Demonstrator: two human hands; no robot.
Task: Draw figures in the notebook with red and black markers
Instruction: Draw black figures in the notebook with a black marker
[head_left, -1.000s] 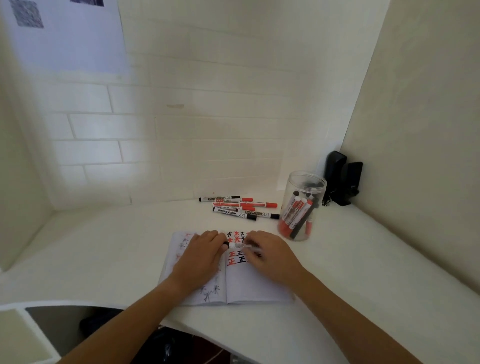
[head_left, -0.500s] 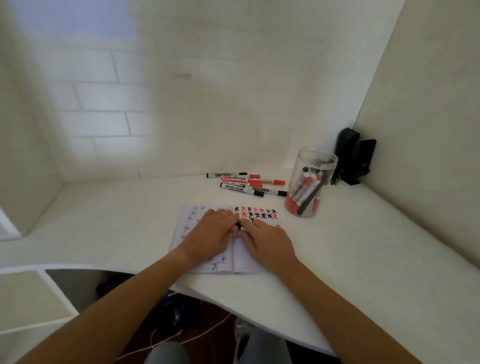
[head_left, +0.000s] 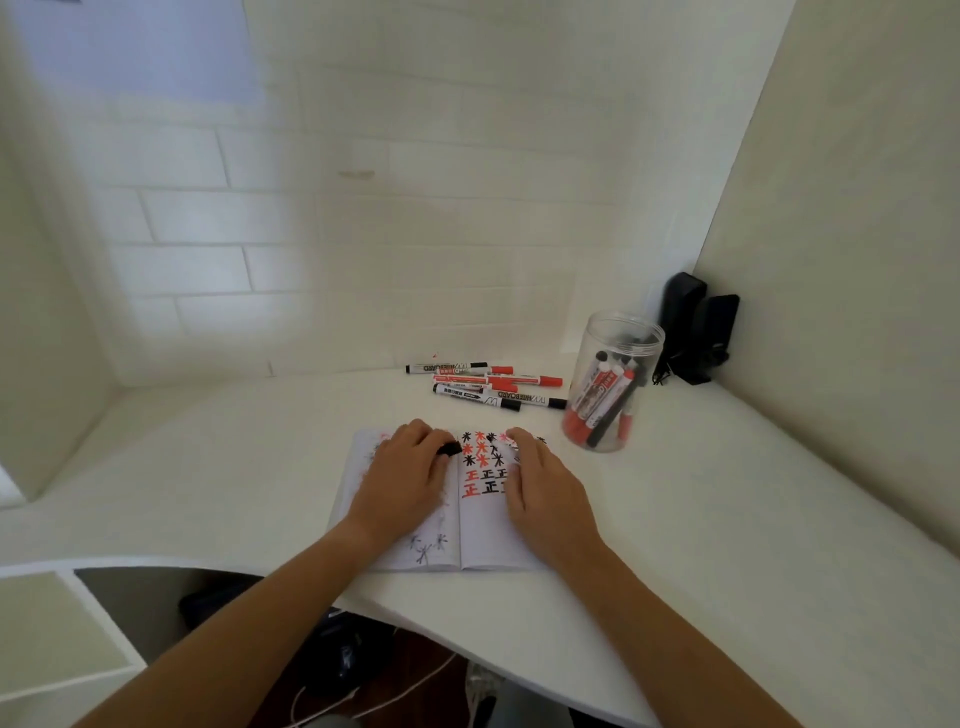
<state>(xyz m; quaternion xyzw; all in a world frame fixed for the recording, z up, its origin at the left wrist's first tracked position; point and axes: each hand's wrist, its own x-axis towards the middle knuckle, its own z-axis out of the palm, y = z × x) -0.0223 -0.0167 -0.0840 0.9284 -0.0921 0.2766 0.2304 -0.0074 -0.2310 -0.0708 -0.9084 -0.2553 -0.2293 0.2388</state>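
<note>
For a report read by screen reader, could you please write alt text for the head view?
Two hands rest on an open notebook with red and black figures; the left hand holds a black cap, the right hand a marker mostly hidden under it. Behind lie loose markers beside a clear jar of more.

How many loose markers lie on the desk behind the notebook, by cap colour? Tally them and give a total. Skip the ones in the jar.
Red-capped markers: 3
Black-capped markers: 3
Total: 6
The markers standing in the jar are left out, as told. They overlap too much to count anyway.
</note>
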